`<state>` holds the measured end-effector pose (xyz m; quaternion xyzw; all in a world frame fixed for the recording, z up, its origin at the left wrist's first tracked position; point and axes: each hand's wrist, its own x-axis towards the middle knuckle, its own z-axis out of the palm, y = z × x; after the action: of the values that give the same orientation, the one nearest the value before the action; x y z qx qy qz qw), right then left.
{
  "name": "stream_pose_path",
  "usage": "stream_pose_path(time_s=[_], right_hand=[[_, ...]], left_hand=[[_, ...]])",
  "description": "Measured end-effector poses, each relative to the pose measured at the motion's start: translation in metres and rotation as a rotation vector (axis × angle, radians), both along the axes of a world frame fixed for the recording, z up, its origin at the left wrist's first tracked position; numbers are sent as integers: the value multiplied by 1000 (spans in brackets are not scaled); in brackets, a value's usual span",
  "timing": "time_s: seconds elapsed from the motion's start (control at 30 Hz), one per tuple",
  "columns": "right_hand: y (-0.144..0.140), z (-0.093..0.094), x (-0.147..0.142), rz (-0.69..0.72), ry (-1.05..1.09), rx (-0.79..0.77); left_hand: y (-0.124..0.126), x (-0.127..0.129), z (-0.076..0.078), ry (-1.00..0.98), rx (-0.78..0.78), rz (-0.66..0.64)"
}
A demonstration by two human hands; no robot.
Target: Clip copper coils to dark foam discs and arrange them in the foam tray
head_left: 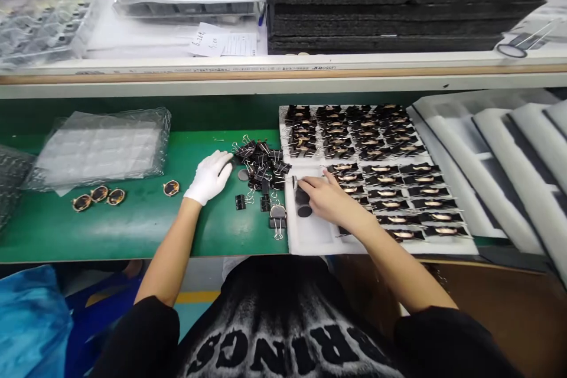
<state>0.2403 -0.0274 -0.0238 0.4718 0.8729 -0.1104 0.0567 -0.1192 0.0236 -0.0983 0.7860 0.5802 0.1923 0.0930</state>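
The left hand (209,178), covered by a white glove, is stretched forward over the green table (133,224) with the forearm bare and angled up from the lower left. Its fingers are loosely spread and laid against the near left edge of a pile of black binder clips (261,164); nothing is seen clamped in it, so the hand is read as open. A small grey disc (243,175) lies just beside the gloved fingertips.

The right hand (325,198) is bare and reaches in from the lower right, palm down, over the white foam tray (310,236). Its thumb and forefinger are pinched together on a small piece at the tray's left edge, though what exactly is pinched cannot be told. Two dark discs (303,205) lie on the tray right under this hand.

Rows of clipped parts (398,189) fill the tray to the right. Four round brown parts (100,195) rest on the table well to the left, near a clear plastic tray (101,144).
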Motion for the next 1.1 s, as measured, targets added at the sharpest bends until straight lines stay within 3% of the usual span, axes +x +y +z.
stream_pose_path(time_s=[0.17, 0.3, 0.43, 0.53, 0.67, 0.8, 1.1], right_hand=[[-26, 6, 1, 37, -25, -23], [-46, 4, 6, 24, 55, 7], [-33, -4, 6, -47, 214, 147], [-13, -9, 3, -25, 270, 140], [-3, -9, 0, -24, 222, 99], [-6, -13, 4, -35, 129, 159], [-4, -36, 11, 66, 159, 169]], left_hand=[[-25, 11, 0, -21, -15, -94], [-27, 10, -1, -137, 23, -83], [-21, 7, -4, -283, 76, 14], [-18, 7, -6, -294, 72, 100], [-18, 8, -7, -285, 58, 118], [-18, 9, -7, -284, 86, 92], [-31, 1, 3, -181, 475, 179]])
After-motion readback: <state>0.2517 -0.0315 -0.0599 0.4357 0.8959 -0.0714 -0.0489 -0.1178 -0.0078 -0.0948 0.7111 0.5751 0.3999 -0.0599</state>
